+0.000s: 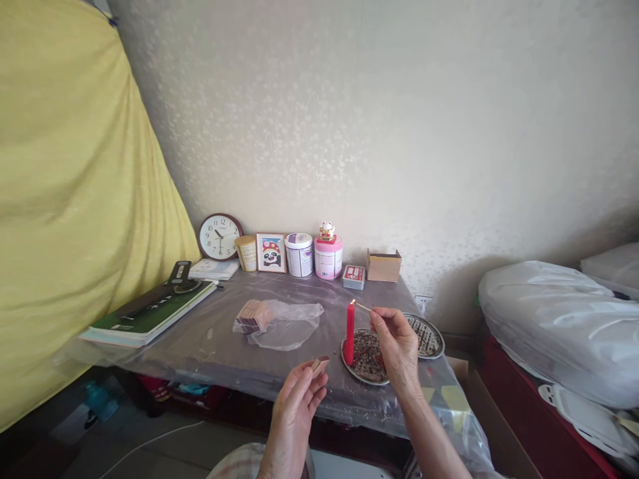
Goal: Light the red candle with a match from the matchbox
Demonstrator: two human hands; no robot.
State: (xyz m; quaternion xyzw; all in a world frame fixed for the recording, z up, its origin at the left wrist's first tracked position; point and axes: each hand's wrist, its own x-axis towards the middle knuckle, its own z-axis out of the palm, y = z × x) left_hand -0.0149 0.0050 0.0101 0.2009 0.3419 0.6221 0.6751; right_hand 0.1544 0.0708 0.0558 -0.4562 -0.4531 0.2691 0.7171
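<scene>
My right hand pinches a matchstick whose tip meets the top of a red candle. A small flame shows at that spot; whether it sits on the wick or the match I cannot tell. The candle stands upright at the left side of a round metal plate with dark, speckled residue. Lower and to the left, my left hand is closed around a small matchbox, with one end sticking out past the fingers.
A plastic bag with stacked matchboxes lies mid-table. Behind my right hand is a second perforated plate. Along the wall stand a clock, a panda picture, tubs and a cardboard box. A green book lies left.
</scene>
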